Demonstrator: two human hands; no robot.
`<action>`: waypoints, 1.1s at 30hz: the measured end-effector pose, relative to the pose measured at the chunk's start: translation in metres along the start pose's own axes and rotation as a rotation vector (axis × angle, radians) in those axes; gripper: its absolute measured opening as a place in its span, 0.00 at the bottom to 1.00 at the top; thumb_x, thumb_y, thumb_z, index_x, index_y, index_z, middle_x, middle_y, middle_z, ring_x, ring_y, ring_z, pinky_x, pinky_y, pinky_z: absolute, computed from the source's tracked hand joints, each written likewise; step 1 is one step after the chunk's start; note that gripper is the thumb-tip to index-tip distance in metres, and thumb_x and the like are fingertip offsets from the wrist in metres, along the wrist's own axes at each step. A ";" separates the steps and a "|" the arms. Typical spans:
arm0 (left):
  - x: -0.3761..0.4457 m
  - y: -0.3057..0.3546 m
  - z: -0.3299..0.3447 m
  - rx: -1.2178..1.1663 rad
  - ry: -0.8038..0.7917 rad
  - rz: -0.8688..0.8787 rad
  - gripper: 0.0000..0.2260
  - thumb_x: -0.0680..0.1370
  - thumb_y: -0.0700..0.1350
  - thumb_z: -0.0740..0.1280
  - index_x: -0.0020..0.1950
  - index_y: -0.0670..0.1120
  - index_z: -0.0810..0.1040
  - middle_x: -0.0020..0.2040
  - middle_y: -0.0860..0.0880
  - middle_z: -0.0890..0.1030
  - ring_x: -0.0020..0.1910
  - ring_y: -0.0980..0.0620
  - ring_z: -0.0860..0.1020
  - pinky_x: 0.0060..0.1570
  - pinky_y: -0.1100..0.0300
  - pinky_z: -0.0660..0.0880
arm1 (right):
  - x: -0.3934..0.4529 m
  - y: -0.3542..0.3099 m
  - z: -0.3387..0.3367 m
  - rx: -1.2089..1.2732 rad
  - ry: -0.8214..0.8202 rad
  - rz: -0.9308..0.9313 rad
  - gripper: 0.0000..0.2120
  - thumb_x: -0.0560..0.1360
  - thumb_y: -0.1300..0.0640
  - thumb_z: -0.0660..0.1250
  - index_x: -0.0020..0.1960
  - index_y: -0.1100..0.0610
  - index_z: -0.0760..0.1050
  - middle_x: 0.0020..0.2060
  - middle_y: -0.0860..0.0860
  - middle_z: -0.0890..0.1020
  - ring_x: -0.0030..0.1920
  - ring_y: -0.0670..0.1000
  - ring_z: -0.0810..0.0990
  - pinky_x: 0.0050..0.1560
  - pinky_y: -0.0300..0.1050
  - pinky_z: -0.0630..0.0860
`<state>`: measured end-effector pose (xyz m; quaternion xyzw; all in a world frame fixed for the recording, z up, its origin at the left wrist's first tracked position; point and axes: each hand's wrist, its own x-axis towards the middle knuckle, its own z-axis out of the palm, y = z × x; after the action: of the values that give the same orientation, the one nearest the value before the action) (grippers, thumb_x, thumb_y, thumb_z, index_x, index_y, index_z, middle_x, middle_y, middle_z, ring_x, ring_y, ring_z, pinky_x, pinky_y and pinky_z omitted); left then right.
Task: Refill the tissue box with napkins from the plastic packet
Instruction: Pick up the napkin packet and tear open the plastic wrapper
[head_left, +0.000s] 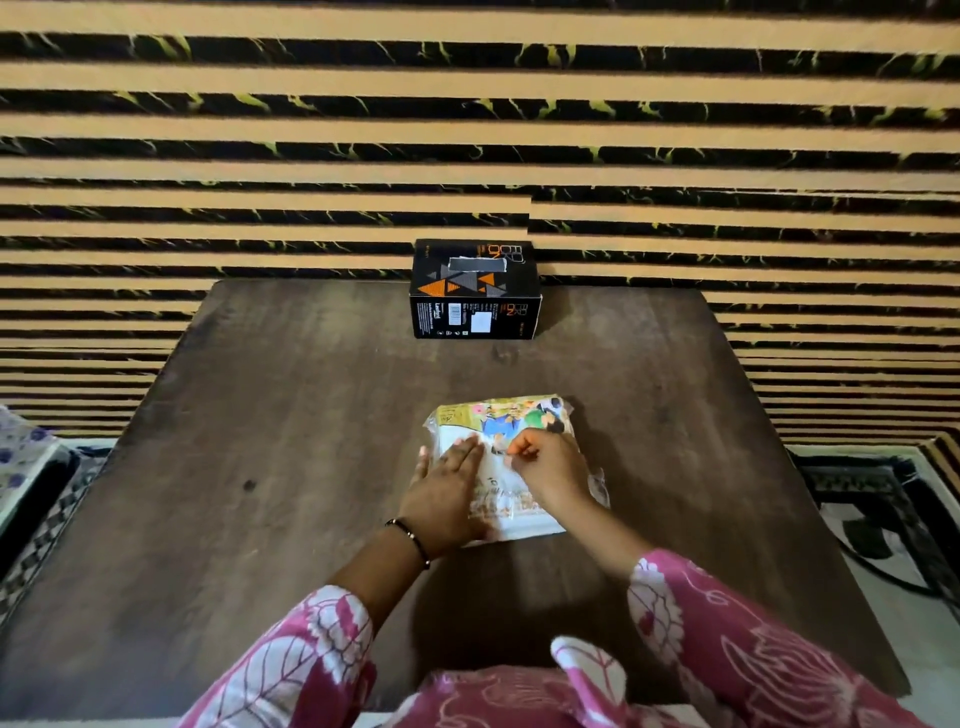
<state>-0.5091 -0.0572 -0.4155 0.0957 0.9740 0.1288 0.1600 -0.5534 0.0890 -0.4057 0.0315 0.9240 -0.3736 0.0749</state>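
Observation:
A clear plastic packet of white napkins (511, 423) with a colourful printed label lies flat in the middle of the brown wooden table (291, 415). My left hand (449, 491) rests flat on the packet's left part, fingers together, pressing it down. My right hand (548, 465) is over the packet's middle, thumb and forefinger pinched on the plastic film. A black tissue box (475, 288) with orange triangles and a grey slot on top stands upright at the table's far edge, well apart from both hands.
A wall with tan and black stripes (467, 130) rises right behind the table. A patterned rug (878, 499) and a dark cable lie on the floor to the right. Patterned cloth (26, 457) shows at the left edge.

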 end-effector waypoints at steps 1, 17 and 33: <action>-0.001 0.000 0.000 -0.009 0.001 -0.004 0.48 0.69 0.59 0.71 0.77 0.46 0.44 0.79 0.50 0.45 0.77 0.53 0.46 0.73 0.46 0.38 | -0.006 0.000 -0.004 0.114 -0.033 -0.023 0.08 0.68 0.61 0.70 0.33 0.51 0.75 0.34 0.49 0.82 0.40 0.50 0.79 0.45 0.46 0.75; -0.002 -0.007 -0.034 -0.078 -0.018 0.163 0.50 0.57 0.80 0.45 0.74 0.56 0.57 0.78 0.50 0.54 0.76 0.48 0.53 0.73 0.44 0.46 | -0.086 0.056 -0.046 -0.143 -0.611 -0.362 0.04 0.68 0.58 0.69 0.42 0.52 0.82 0.37 0.39 0.79 0.43 0.42 0.79 0.49 0.37 0.76; -0.021 0.071 -0.005 0.153 0.129 -0.076 0.31 0.73 0.67 0.55 0.69 0.48 0.63 0.71 0.44 0.63 0.70 0.41 0.61 0.66 0.42 0.59 | -0.075 0.098 -0.088 -0.508 -0.540 -0.294 0.09 0.73 0.54 0.61 0.46 0.51 0.80 0.47 0.49 0.82 0.48 0.49 0.78 0.48 0.41 0.72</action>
<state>-0.4809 0.0044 -0.3849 0.0620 0.9922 0.0538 0.0942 -0.4787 0.2204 -0.3986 -0.2198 0.9288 -0.1346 0.2662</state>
